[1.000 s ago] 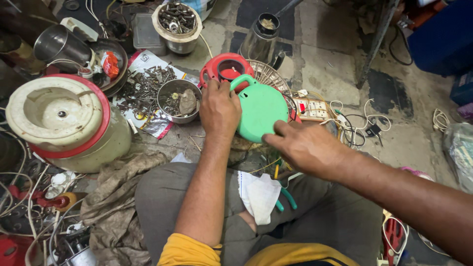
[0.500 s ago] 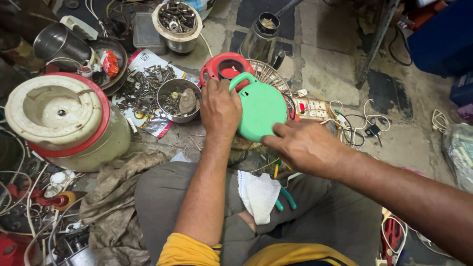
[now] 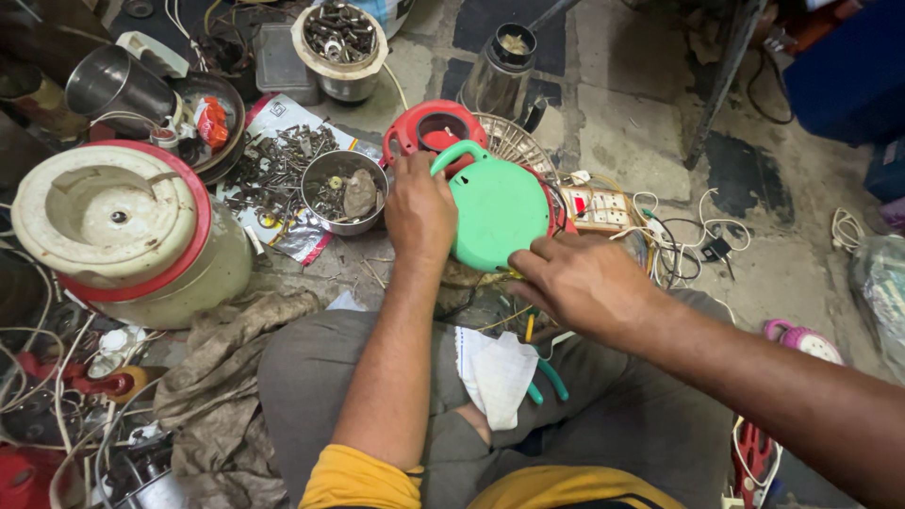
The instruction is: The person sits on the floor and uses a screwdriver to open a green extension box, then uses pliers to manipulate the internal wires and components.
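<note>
— Anything changed since a second ago?

— Hardly. The green round casing [image 3: 498, 212] with its loop handle is in the same place in front of my knees, partly over the red casing [image 3: 436, 127]. My left hand [image 3: 419, 209] still grips its left edge, fingers curled by the handle.

— And your right?

— My right hand [image 3: 580, 281] stays on the lower right rim, fingertips pressed to the edge; it has crept slightly inward. The steel bowl of screws [image 3: 341, 191] sits just left of my left hand.
</note>
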